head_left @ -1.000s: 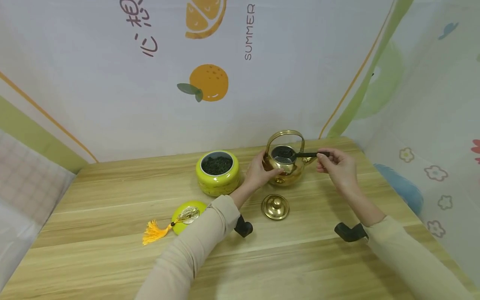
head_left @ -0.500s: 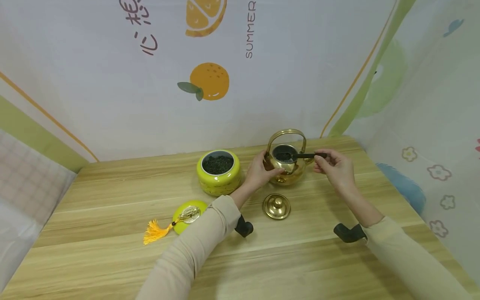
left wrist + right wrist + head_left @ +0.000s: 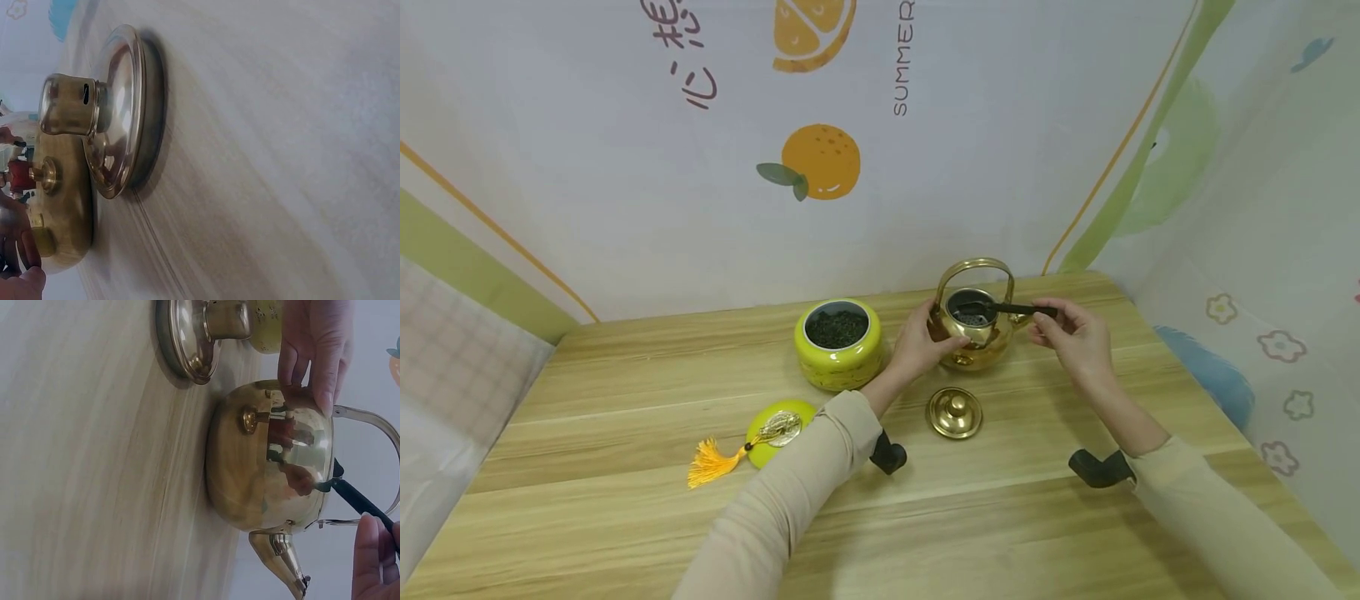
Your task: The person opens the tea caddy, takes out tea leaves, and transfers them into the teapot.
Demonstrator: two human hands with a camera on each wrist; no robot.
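A golden teapot point(image 3: 988, 354) with a raised arched handle stands uncovered at the back right of the table. My left hand point(image 3: 917, 343) holds its left side, thumb across the front below the rim. Between thumb and fingers, my right hand point(image 3: 1081, 337) pinches the handle of a dark spoon point(image 3: 1024, 309). The spoon's bowl is inside the teapot's mouth, over a perforated strainer. In the right wrist view, the spoon point(image 3: 359, 499) crosses the rim near the spout point(image 3: 278, 556). The teapot's golden lid point(image 3: 955, 412) lies knob up in front of the teapot, large in the left wrist view.
A yellow-green jar point(image 3: 838, 371) of dark tea leaves point(image 3: 837, 329) stands open left of the teapot. Its yellow lid point(image 3: 763, 452), with an orange tassel point(image 3: 711, 463), lies nearer, partly behind my left sleeve. A printed cloth point(image 3: 962, 183) hangs behind the wooden table point(image 3: 962, 542).
The spoon's bowl dips and turns inside the teapot's mouth, and more of the strainer shows than half a second ago. My left hand stays on the teapot.
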